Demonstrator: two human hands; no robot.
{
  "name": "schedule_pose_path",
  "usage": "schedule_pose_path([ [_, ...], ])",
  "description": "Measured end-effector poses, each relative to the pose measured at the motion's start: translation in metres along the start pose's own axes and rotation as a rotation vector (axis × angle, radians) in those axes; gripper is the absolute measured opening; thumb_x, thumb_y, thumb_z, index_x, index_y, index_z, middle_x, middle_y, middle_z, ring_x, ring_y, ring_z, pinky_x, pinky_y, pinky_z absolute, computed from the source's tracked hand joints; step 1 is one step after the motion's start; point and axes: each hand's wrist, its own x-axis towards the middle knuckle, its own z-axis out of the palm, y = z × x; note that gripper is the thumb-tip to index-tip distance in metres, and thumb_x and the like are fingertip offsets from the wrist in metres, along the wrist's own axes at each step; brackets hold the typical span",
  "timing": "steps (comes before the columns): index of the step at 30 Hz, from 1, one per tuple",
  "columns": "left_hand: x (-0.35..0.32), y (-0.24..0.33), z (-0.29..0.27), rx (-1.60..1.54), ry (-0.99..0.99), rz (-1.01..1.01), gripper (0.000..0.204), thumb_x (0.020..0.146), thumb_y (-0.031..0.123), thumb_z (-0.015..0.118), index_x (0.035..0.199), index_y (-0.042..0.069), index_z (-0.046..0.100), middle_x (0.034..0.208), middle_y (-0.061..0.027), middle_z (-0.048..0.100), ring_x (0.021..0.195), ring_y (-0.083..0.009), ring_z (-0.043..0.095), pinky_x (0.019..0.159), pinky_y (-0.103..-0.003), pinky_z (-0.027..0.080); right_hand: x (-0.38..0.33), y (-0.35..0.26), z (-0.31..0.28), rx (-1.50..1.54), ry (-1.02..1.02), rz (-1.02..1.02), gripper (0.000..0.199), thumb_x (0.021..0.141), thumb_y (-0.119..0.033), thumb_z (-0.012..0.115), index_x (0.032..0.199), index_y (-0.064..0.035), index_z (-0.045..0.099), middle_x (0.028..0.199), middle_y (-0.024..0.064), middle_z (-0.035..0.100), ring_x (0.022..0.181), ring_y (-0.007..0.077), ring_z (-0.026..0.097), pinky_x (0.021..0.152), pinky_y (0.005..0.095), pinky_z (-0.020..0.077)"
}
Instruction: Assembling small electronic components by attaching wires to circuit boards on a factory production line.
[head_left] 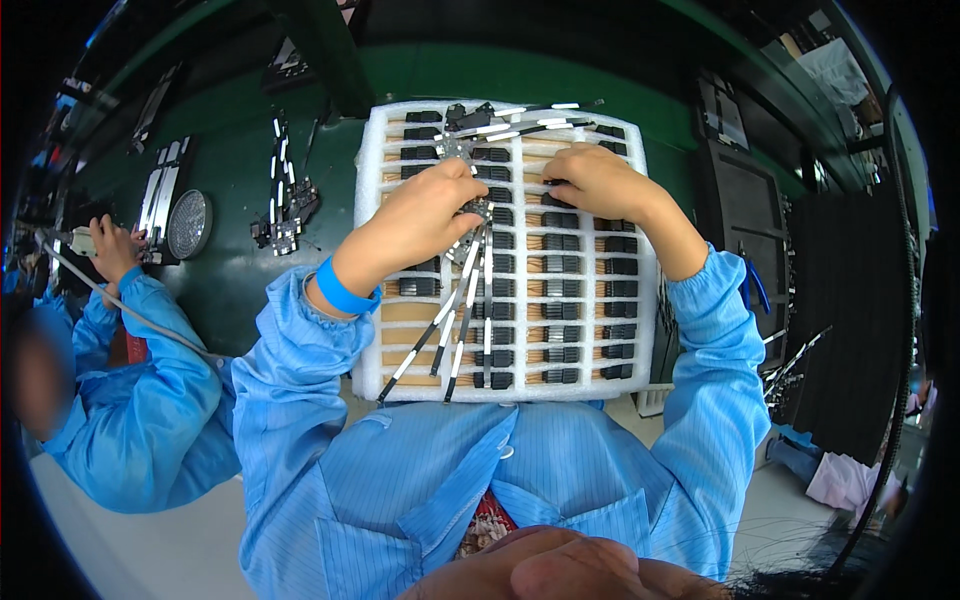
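Observation:
My left hand (pixel 420 215), with a blue wristband (pixel 343 292) on its wrist, is closed on a small circuit board (pixel 478 208) over the left-middle part of a white foam tray (pixel 645 290). Black-and-white banded cables (pixel 462 325) hang from the board toward me. My right hand (pixel 597 182) has its thumb and fingers pinched at a black connector (pixel 560 196) in a slot of the tray's right half. Whether that connector is lifted from its slot cannot be seen. More black connectors (pixel 560 285) with tan wires lie in rows of slots.
Other boards with banded cables (pixel 287 215) lie left on the green table (pixel 230 140), by a round metal dish (pixel 188 225). Another board (pixel 455 125) lies across the tray's far edge. At right are a black tray (pixel 745 205) and blue-handled pliers (pixel 755 285). A co-worker's hand (pixel 112 247) works at far left.

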Motion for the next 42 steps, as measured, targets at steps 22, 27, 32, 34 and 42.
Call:
schedule_pose_path([
  [22, 0.001, 0.006, 0.009, -0.073, 0.012, -0.134, 0.029, 0.065, 0.008, 0.067, 0.089, 0.002, 0.053, 0.089, -0.0124, 0.053, 0.082, -0.0298, 0.053, 0.07, -0.036, 0.043, -0.018, -0.051, 0.018, 1.382, 0.33, 0.114, 0.011, 0.085, -0.007, 0.054, 0.092, 0.0024, 0.055, 0.081, 0.0074, 0.06, 0.071, 0.0087, 0.058, 0.065, 0.0194, 0.0486],
  [27, -0.001, 0.006, 0.007, 0.018, 0.137, -0.01, 0.022, 0.063, 0.008, 0.069, 0.082, 0.004, 0.057, 0.074, -0.0081, 0.059, 0.075, -0.025, 0.053, 0.064, -0.035, 0.04, -0.018, -0.047, 0.023, 1.409, 0.356, 0.133, 0.011, 0.085, -0.008, 0.054, 0.091, 0.0013, 0.055, 0.08, 0.0054, 0.059, 0.071, 0.0081, 0.057, 0.064, 0.0192, 0.0474],
  [32, 0.0, -0.001, 0.009, -0.015, 0.186, 0.082, 0.018, 0.063, 0.005, 0.068, 0.08, 0.005, 0.059, 0.071, -0.0061, 0.059, 0.071, -0.0229, 0.053, 0.064, -0.033, 0.038, -0.017, -0.048, 0.026, 1.323, 0.348, 0.137, 0.01, 0.084, -0.011, 0.057, 0.089, -0.002, 0.057, 0.076, 0.0014, 0.058, 0.068, 0.0052, 0.053, 0.059, 0.0177, 0.0438],
  [34, -0.003, 0.0, 0.008, -0.234, 0.205, 0.084, 0.02, 0.065, 0.003, 0.067, 0.084, 0.004, 0.061, 0.072, -0.0068, 0.059, 0.07, -0.0197, 0.056, 0.065, -0.032, 0.041, -0.017, -0.053, 0.025, 1.305, 0.354, 0.147, 0.01, 0.084, -0.012, 0.058, 0.088, -0.0026, 0.057, 0.074, 0.0, 0.057, 0.065, 0.0039, 0.051, 0.058, 0.017, 0.0414],
  [42, -0.01, 0.002, 0.003, -1.26, 0.095, -0.302, 0.021, 0.077, -0.002, 0.06, 0.097, -0.006, 0.054, 0.072, -0.0063, 0.058, 0.053, -0.0075, 0.054, 0.046, -0.016, 0.042, -0.018, -0.063, 0.023, 1.09, 0.413, 0.158, 0.007, 0.081, -0.008, 0.06, 0.083, -0.0017, 0.058, 0.073, -0.0013, 0.055, 0.061, 0.0032, 0.048, 0.053, 0.0176, 0.0383],
])
